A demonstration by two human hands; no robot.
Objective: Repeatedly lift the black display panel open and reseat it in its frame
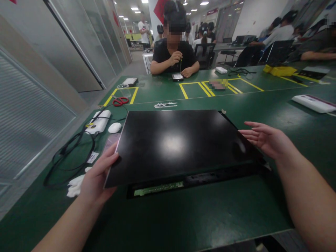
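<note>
A flat black display panel (147, 140) with a glossy face is in front of me, reflecting a ceiling light. My left hand (97, 176) grips its left edge, thumb on top and fingers underneath. My right hand (270, 140) is beside the right edge with its fingers stretched out; whether the fingertips touch the panel I cannot tell. Under the panel lies a black frame (212, 178), mostly covered. A strip of green circuit board (157, 189) shows along its near side. The panel's left side is raised above the frame.
Left on the green table (199, 217) are black cables (56, 168), a white power-strip-like box (101, 120), a white mouse (114, 127), red-handled scissors (120, 101) and white gloves (75, 185). Across from me a person (173, 52) works with a screwdriver on a small drive (177, 77).
</note>
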